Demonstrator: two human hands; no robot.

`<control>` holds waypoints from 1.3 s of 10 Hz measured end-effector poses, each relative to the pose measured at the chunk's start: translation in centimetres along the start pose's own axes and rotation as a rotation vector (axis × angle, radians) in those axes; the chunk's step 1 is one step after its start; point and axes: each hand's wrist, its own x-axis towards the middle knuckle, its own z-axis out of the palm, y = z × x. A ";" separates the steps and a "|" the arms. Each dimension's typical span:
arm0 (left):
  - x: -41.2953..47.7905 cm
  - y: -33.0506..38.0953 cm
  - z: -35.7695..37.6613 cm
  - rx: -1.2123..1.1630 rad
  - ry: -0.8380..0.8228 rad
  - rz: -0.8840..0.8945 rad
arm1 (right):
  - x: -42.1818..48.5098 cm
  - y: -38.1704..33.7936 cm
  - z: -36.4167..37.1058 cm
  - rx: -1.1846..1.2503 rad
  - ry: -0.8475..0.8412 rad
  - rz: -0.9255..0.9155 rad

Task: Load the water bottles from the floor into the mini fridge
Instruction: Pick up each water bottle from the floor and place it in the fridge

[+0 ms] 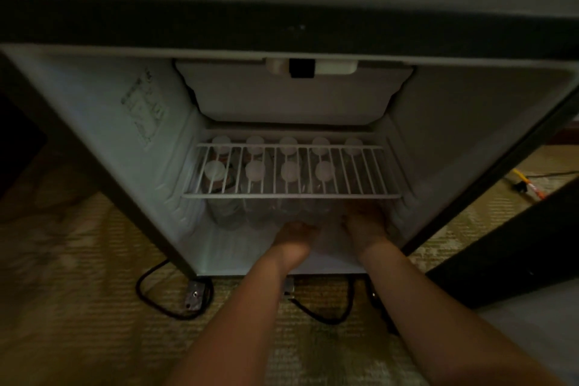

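Plastic water bottles (255,171) with pale caps stand upright on the floor of the mini fridge (94,122), packed close together under the white wire shelf (291,196). Through the bars I count five caps in the back row and four in the front row, with the gap at the front right. Both my bare arms reach in below the shelf. My left hand (294,233) is at the foot of the front row, against or just in front of the bottles. My right hand (366,224) is further right, near that gap and close to the fridge's right wall. It is dark and blurred in there, so I cannot tell whether either hand is curled round a bottle or lies flat, though something clear may sit between them. Above the shelf a closed white freezer box (291,97) hangs from the top of the fridge, and a faint printed label (144,106) is stuck on the left inner wall. The dark door (517,244) stands open to my right. The fridge sits on a woven yellowish carpet (78,291), where a black cable (147,298) loops below its front edge and an orange and yellow cord (529,185) lies off to the right.
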 end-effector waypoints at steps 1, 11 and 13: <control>-2.0 -0.9 -0.8 0.024 -0.084 -0.010 | -3.4 0.0 -0.8 -0.100 -0.097 0.028; -35.9 -1.4 -23.7 0.514 0.310 -0.137 | -39.0 -23.2 -0.9 -0.985 -0.606 -0.867; -43.7 -10.1 -26.5 0.430 0.351 -0.232 | -47.2 -22.7 4.9 -0.973 -0.707 -0.974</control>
